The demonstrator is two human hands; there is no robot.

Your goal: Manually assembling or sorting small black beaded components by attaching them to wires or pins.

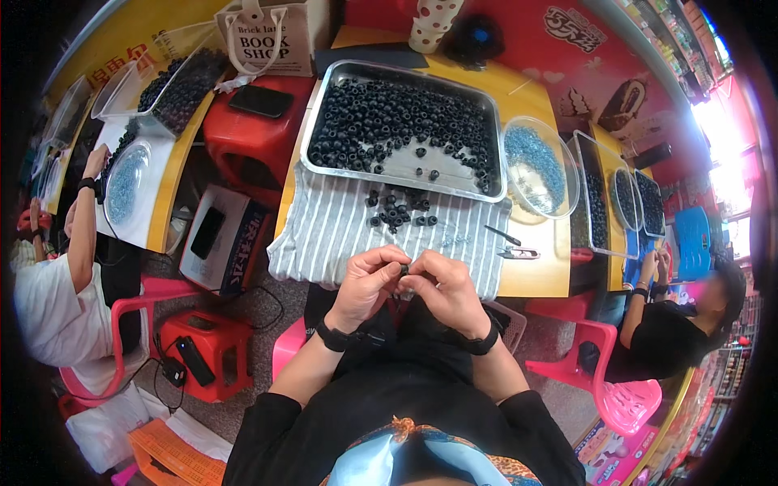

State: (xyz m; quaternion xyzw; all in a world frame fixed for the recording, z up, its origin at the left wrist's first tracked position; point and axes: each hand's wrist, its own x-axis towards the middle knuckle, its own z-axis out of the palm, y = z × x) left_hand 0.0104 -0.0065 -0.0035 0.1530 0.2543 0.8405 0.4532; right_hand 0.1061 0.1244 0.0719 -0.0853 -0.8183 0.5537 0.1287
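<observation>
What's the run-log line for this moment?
left hand: pinching dark bead; right hand: same bead; tray: black beads; striped cloth: loose beads

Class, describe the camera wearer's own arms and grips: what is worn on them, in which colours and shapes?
The left sleeve and right sleeve are short, loose and plain black. Below them both forearms are bare, apart from a black wristband on the left and another on the right. Left grip and right grip wear no gloves.

Looked like a shop doubling as a bead workshop: stocked shelves [736, 368] down the right, ice-cream artwork [628, 101] on the red wall [519, 61]. Yellow tables [541, 271] carried trays [385, 162] of dark beads [397, 109]; co-workers [666, 336] sat alongside on pink plastic chairs [628, 402].
</observation>
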